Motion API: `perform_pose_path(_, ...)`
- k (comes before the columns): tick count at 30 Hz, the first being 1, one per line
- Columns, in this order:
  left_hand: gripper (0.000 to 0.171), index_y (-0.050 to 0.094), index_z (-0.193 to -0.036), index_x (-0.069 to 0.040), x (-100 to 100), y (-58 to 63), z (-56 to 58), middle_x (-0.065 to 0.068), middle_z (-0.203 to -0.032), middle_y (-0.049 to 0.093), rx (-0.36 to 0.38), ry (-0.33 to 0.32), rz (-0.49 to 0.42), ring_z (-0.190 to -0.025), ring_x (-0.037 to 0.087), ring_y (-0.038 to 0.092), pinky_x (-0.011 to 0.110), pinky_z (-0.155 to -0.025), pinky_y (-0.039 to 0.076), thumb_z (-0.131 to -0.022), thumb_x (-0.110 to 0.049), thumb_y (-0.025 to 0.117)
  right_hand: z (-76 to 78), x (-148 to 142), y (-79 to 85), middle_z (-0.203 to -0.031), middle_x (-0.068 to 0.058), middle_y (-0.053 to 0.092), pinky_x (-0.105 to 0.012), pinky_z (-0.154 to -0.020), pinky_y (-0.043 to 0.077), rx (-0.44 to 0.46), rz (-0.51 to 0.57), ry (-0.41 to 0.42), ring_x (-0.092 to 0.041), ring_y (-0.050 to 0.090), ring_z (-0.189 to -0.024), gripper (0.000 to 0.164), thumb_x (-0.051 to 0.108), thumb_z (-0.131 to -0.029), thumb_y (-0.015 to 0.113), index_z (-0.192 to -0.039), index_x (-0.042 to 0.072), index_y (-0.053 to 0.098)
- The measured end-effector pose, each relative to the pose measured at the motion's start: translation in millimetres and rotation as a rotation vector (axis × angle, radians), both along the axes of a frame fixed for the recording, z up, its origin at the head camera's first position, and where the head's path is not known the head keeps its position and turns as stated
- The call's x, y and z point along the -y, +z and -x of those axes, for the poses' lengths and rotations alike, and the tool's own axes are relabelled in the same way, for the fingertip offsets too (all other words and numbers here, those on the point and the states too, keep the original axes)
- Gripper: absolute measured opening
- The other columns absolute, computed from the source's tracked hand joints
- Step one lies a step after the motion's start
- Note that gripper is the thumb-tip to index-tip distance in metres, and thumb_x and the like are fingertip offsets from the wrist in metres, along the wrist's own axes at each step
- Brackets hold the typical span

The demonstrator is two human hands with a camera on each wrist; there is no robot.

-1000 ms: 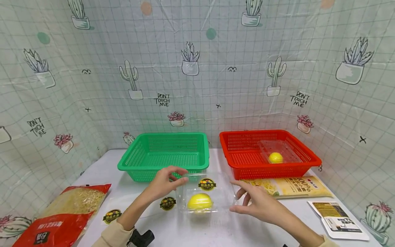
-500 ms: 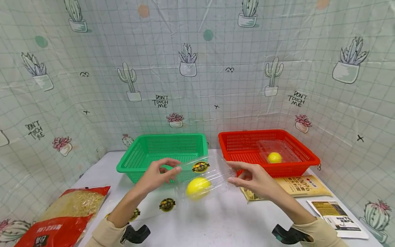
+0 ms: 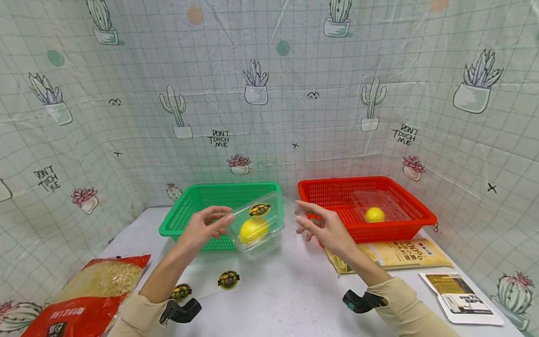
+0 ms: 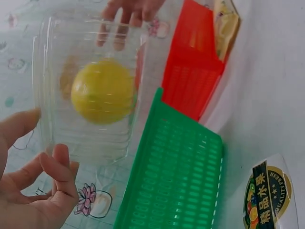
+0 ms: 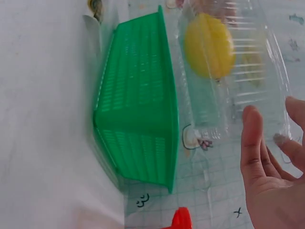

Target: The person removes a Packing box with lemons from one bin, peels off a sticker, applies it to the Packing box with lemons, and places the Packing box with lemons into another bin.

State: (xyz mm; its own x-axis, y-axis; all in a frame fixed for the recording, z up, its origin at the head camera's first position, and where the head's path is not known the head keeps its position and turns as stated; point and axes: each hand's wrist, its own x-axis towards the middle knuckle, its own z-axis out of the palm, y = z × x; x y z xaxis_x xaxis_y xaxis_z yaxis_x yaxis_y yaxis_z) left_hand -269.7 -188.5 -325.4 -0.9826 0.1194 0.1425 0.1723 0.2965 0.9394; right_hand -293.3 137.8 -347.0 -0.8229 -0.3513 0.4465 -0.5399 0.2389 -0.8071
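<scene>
A clear plastic clamshell box [image 3: 273, 229] hangs tilted in the air, its right side higher, in front of and above the green basket's near edge. Inside it lies a yellow lemon [image 3: 254, 230], and a black-and-gold fruit label [image 3: 259, 209] shows on the lid. My left hand [image 3: 201, 230] pinches the box's left end between thumb and fingers. At the opposite end, my right hand [image 3: 330, 230] grips the edge. In the left wrist view the lemon [image 4: 102, 90] shows through the ribbed plastic; the right wrist view shows right thumb and fingers around the box's end.
A green basket [image 3: 168, 229] stands behind the box. To its right, a red basket [image 3: 375, 232] holds another clear box with a yellow fruit [image 3: 375, 215]. Food packets [image 3: 404, 252] [image 3: 461, 297] lie right, a red-and-clear bag [image 3: 84, 295] left, and a label sheet [image 3: 210, 281] in front.
Both hands have lifted the box with the lemon off the table, up and slightly left toward the green basket. The box has tipped, its right side rising.
</scene>
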Motion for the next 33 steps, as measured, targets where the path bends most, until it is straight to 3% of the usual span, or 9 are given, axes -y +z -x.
perform_pose_path(6, 0.050, 0.056, -0.133, -0.009, 4.2, 0.7, 6.2, 0.002, -0.116, 0.057, 0.063, 0.044, -0.143, -0.075, 0.014, 0.050, 0.023, -0.069, 0.045, -0.092, -0.033, 0.069, 15.5, 17.5, -1.2, -0.124, -0.017, 0.062, -0.031, -0.066, 0.059, 0.034, 0.092, 0.005, -0.016, 0.071, -0.078, 0.051, 0.025, -0.096, 0.064, -0.143, 0.017, 0.050)
perform_pose_path(10, 0.052, 0.053, -0.135, -0.007, 8.5, 0.2, 9.8, -0.001, -0.106, 0.056, 0.091, 0.028, -0.211, -0.075, 0.014, 0.048, 0.023, -0.070, 0.043, -0.092, -0.031, 0.069, 25.9, 28.5, -0.8, -0.123, -0.017, 0.061, -0.031, -0.066, 0.060, 0.065, 0.145, 0.016, -0.018, 0.072, -0.083, 0.052, 0.025, -0.096, 0.064, -0.145, 0.016, 0.047)
perform_pose_path(16, 0.055, 0.055, -0.138, -0.013, 10.8, -0.2, 14.1, -0.003, -0.108, 0.061, 0.102, 0.019, -0.183, -0.071, 0.014, 0.049, 0.024, -0.068, 0.043, -0.090, -0.034, 0.072, 41.8, 41.3, 0.5, -0.133, -0.018, 0.060, -0.026, -0.069, 0.059, 0.133, 0.202, -0.004, -0.015, 0.070, -0.085, 0.056, 0.025, -0.098, 0.062, -0.148, 0.011, 0.043)
perform_pose_path(19, 0.057, 0.055, -0.138, -0.016, 8.9, -0.3, 17.8, 0.002, -0.120, 0.061, 0.094, 0.029, -0.153, -0.070, 0.013, 0.053, 0.023, -0.064, 0.043, -0.088, -0.035, 0.074, 50.6, 48.7, 1.3, -0.137, -0.019, 0.059, -0.023, -0.069, 0.058, 0.167, 0.230, -0.033, -0.013, 0.070, -0.085, 0.057, 0.025, -0.098, 0.061, -0.148, 0.007, 0.041)
perform_pose_path(24, 0.061, 0.051, -0.142, -0.016, 4.9, -1.3, 25.2, 0.013, -0.143, 0.048, 0.089, 0.026, -0.126, -0.068, 0.013, 0.056, 0.022, -0.061, 0.043, -0.088, -0.032, 0.074, 65.1, 62.0, 2.4, -0.137, -0.022, 0.057, -0.021, -0.069, 0.058, 0.180, 0.257, -0.102, -0.014, 0.071, -0.085, 0.054, 0.022, -0.099, 0.059, -0.146, 0.000, 0.043)
perform_pose_path(30, 0.064, 0.050, -0.143, -0.021, 0.2, -0.8, 33.3, 0.013, -0.146, 0.044, 0.095, 0.071, -0.111, -0.070, 0.013, 0.062, 0.025, -0.065, 0.047, -0.086, -0.036, 0.076, 81.1, 75.4, 4.1, -0.131, -0.021, 0.062, -0.026, -0.077, 0.059, 0.209, 0.274, -0.204, -0.010, 0.070, -0.082, 0.048, 0.019, -0.099, 0.059, -0.142, 0.000, 0.049)
perform_pose_path(33, 0.066, 0.048, -0.145, -0.021, -1.6, -0.4, 38.2, 0.014, -0.147, 0.042, 0.084, 0.090, -0.115, -0.071, 0.011, 0.064, 0.024, -0.067, 0.049, -0.087, -0.035, 0.075, 86.5, 80.0, 4.0, -0.130, -0.020, 0.063, -0.030, -0.083, 0.059, 0.232, 0.263, -0.217, -0.016, 0.071, -0.088, 0.047, 0.020, -0.099, 0.060, -0.142, 0.002, 0.050)
